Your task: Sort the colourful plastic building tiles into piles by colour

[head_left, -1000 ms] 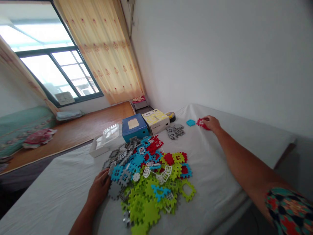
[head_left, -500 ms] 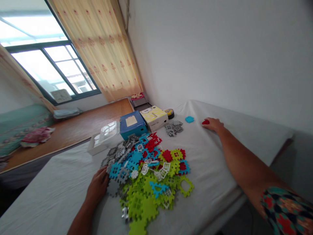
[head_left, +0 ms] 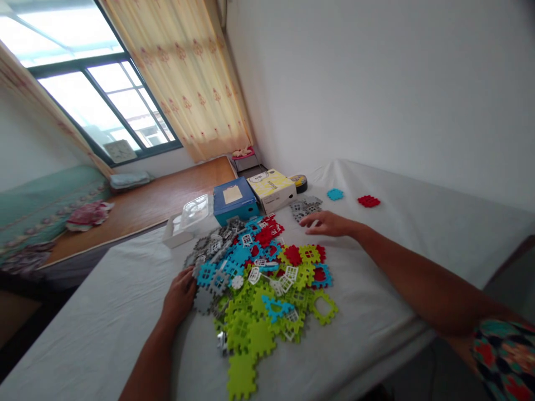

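Resting left hand [head_left: 180, 295] flat on tile pile [head_left: 263, 295], right hand [head_left: 326, 224] spread empty, pile elongated toward boxes [head_left: 234, 200]

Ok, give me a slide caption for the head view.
Left hand rests at a heap of coloured puzzle tiles; right hand open near the grey tiles.

Bed [head_left: 397, 234] under a white sheet, strewn with toy tiles.
A heap of tiles [head_left: 259, 284] in green, blue, red and grey lies mid-sheet. At 12 o'clock from it a blue box [head_left: 234, 199] and a yellow box [head_left: 273, 188] stand side by side, with a clear tray [head_left: 186, 220] at 11 and a round tin [head_left: 300, 182] just beside the yellow box. Toward 1 and 2 o'clock lie a grey cluster [head_left: 307, 206], a blue tile [head_left: 335, 194] and a red tile [head_left: 368, 201], each apart.
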Tool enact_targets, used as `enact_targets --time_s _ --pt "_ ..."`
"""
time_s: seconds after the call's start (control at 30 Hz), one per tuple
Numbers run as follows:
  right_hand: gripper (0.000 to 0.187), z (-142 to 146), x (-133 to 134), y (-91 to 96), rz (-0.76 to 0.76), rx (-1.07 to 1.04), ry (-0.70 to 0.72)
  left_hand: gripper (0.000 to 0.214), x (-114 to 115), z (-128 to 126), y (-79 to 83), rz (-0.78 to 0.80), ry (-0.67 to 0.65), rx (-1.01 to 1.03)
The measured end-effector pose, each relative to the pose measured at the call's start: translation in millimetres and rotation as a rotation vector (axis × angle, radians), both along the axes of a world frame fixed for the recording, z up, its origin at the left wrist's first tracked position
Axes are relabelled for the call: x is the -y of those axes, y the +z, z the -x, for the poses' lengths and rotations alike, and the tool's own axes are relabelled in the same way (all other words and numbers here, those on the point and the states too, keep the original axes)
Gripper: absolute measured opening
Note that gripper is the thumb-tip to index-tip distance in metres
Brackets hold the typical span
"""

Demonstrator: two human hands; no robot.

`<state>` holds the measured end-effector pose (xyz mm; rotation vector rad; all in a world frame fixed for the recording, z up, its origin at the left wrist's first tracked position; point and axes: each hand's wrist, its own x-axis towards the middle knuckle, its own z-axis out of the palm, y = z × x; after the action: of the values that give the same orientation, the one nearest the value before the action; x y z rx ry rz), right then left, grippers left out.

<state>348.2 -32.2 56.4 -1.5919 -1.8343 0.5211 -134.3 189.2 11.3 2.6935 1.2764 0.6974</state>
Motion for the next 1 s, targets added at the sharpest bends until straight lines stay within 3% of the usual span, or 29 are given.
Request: enact_targets --time_s 0.1,0.23,0.6,0.77,1.0 --pt "0.06 47.2 -5.5 -0.4 -0.035 0.118 0.196 0.038 -0.2 0.8 -0.2 0.006 -0.004 0.001" --pt "0.063 67.2 -7.8 -4.7 -0.064 0.178 0.215 0.039 -2.1 2.1 -1.3 0.017 -0.016 -0.001" --pt "0.049 31.6 -14.9 -17.6 0.074 -0.202 -0.074 0.04 -3.1 2.7 -3.7 0.021 -0.018 0.007" --pt "0.045 7.2 -12.4 -17.1 0.141 -0.416 -0.092 0.04 -4.2 3.8 -6.0 0.018 -0.006 0.002" --pt "0.036 -31.5 4.3 -4.8 0.091 -0.053 -0.145 0.04 -5.2 4.3 -5.5 -0.006 -0.034 -0.002"
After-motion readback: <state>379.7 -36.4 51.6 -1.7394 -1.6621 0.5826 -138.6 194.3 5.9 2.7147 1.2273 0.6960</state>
